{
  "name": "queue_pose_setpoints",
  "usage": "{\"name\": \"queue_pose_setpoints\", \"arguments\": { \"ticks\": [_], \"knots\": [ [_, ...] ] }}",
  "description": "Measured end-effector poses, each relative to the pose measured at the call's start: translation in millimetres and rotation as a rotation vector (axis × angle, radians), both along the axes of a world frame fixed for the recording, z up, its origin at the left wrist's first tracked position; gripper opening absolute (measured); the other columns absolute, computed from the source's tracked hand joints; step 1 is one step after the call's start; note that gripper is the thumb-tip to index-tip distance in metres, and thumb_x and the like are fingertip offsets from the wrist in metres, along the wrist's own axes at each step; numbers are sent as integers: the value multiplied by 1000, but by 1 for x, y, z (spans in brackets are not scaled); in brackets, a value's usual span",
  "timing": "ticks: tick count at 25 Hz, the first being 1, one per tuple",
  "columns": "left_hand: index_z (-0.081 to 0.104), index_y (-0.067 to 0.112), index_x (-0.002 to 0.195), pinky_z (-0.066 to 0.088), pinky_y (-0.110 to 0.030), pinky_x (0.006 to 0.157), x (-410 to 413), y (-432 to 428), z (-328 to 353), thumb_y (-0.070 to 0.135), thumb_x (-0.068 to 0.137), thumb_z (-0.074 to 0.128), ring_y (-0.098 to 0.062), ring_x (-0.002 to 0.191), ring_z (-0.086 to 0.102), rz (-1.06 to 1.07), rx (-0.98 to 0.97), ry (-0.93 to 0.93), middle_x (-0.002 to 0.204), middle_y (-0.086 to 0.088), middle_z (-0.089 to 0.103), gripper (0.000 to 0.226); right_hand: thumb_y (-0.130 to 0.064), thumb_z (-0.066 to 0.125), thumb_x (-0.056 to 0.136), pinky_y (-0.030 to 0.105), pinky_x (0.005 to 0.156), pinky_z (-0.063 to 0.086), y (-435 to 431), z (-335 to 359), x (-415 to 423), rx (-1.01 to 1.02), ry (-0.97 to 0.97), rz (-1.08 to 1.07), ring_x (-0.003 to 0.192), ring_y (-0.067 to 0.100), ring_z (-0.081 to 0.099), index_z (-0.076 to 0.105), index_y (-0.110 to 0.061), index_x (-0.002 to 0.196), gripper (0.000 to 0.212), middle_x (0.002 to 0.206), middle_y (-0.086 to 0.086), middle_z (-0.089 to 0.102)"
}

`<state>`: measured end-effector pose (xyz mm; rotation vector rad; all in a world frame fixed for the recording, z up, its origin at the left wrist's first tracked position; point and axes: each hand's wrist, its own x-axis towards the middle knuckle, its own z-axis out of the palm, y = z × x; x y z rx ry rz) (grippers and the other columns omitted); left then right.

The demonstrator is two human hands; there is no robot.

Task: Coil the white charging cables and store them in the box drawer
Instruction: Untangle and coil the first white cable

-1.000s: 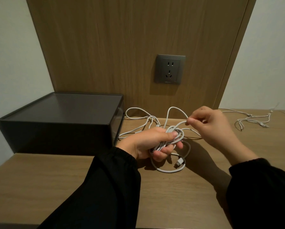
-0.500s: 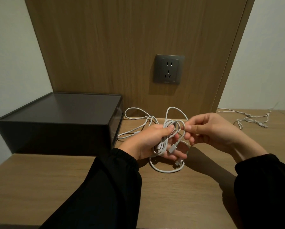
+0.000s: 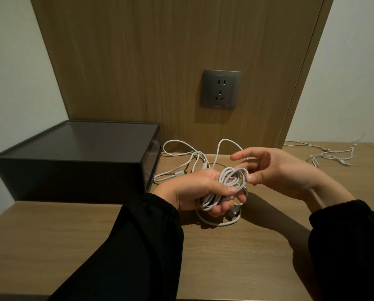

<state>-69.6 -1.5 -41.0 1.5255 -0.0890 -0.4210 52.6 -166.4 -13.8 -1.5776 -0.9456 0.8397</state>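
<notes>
My left hand [image 3: 194, 190] grips a coil of white charging cable [image 3: 227, 181] just above the wooden tabletop, thumb pressed over the loops. One loop and a plug end [image 3: 233, 212] hang below the fist. Its loose tail [image 3: 181, 146] trails back toward the wall and beside the box. My right hand [image 3: 275, 168] hovers right of the coil with fingers spread and relaxed, thumb tip touching the loops. The dark box [image 3: 73, 153] stands at the left against the wall, closed.
A second white cable [image 3: 329, 156] lies uncoiled on the tabletop at the far right. A grey wall socket [image 3: 220, 89] sits on the wooden panel behind. The tabletop [image 3: 236, 257] stretches toward me in front of the box.
My right hand has let go of the strand it was pinching and opened its fingers. The loops have gathered tighter in my left hand, which shifted slightly right.
</notes>
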Motion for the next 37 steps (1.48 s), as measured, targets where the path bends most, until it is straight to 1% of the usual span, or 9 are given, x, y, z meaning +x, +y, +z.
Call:
{"name": "queue_pose_setpoints", "arguments": {
  "ticks": [3, 8, 16, 18, 22, 26, 30, 34, 37],
  "knots": [
    [60, 0, 106, 48, -16, 55, 1, 1, 1, 15, 91, 50, -8, 56, 57, -61, 12, 47, 72, -5, 58, 23, -17, 93, 38, 40, 85, 51, -1, -3, 6, -32, 105, 119, 91, 33, 64, 69, -10, 102, 69, 94, 20, 69],
    [63, 0, 101, 50, -17, 61, 0, -1, 3, 14, 90, 52, -8, 62, 59, -99, 16, 81, 79, -6, 60, 21, -6, 89, 48, 33, 76, 46, 1, -9, 11, 12, 309, 264, 83, 25, 66, 67, -5, 103, 59, 90, 15, 70],
    [61, 8, 89, 53, -20, 55, 0, -2, 3, 28, 94, 53, -13, 63, 63, 57, 12, 66, 73, -6, 62, 22, -3, 87, 48, 27, 66, 55, 2, -10, 7, 158, 304, 158, 77, 23, 66, 73, -5, 89, 44, 86, 13, 71],
    [59, 8, 92, 48, -17, 48, 0, -3, 4, 36, 88, 53, -11, 57, 60, 90, -15, 79, 69, -5, 59, 29, 10, 71, 64, 27, 64, 54, 4, -9, 3, 190, 280, 96, 74, 23, 65, 73, -6, 86, 27, 82, 12, 70],
    [57, 7, 101, 33, -12, 39, 3, -1, 2, 43, 84, 51, -6, 48, 45, 99, -162, 79, 68, -3, 50, 40, 21, 39, 84, 26, 59, 55, 8, -11, -4, 238, 182, -33, 70, 22, 66, 66, -5, 90, 38, 78, 10, 69],
    [59, 4, 110, 38, -13, 43, 6, 4, -4, 43, 84, 53, -7, 53, 49, 73, -349, 110, 74, -5, 53, 47, 17, 39, 88, 26, 57, 55, 11, -12, -9, 288, 135, -118, 71, 23, 68, 67, -4, 91, 36, 78, 11, 69],
    [64, 2, 100, 51, -16, 51, 6, 8, -6, 42, 81, 60, -12, 59, 58, 100, -378, 186, 75, -8, 58, 44, 14, 42, 88, 26, 63, 55, 12, -12, -13, 267, 51, -205, 80, 25, 69, 68, -5, 90, 33, 82, 11, 71],
    [56, 6, 87, 37, -11, 37, 5, 7, -8, 36, 89, 53, -6, 44, 48, 100, -452, 228, 63, -2, 49, 31, 5, 46, 89, 23, 62, 55, 12, -8, -16, 243, 118, -116, 74, 18, 68, 65, -4, 100, 24, 81, 8, 70],
    [57, 7, 85, 33, -10, 36, 5, 6, -10, 35, 89, 50, -5, 43, 45, 86, -484, 212, 62, 0, 46, 29, -12, 49, 88, 17, 56, 51, 10, -6, -16, 219, 177, -83, 62, 10, 64, 63, -7, 109, 26, 75, 2, 69]
  ]
}}
